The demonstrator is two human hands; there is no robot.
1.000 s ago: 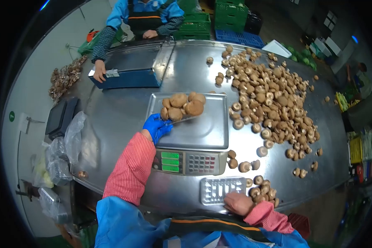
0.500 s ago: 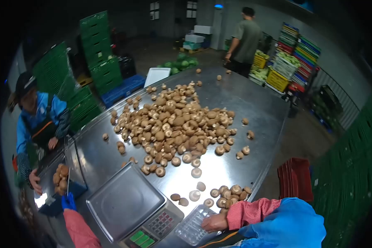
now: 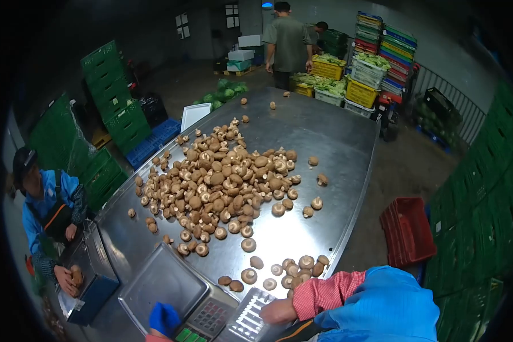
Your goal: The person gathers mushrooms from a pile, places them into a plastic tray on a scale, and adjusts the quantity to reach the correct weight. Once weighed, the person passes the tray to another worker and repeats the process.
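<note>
"Stretching across the middle, the table [image 3: 325,137] is easily the biggest thing, with a heaped pile [image 3: 211,176] of mushrooms on it."

"ok, and closer in?"

"Scale [image 3: 168,285] at the near side, then a clear tray [image 3: 246,319] just right of it."

"Hands doing what?"

"The left hand [image 3: 165,319], gloved in blue, is over the scale's near side, by the keypad [image 3: 210,318]. Blurry, so can't tell if the fingers are curled or loose; nothing visible in them. The bare right hand [image 3: 278,312] is at the tray's right edge; pinching or resting, can't tell."

"What could go wrong?"

"Left leaning on the scale could throw the reading, I'd guess. Tray looks light, so a shove might skid it into the scale. And the red sleeve [image 3: 328,293] is right by a small bunch [image 3: 296,269] of mushrooms, so an elbow swing could roll some off the table."
</note>
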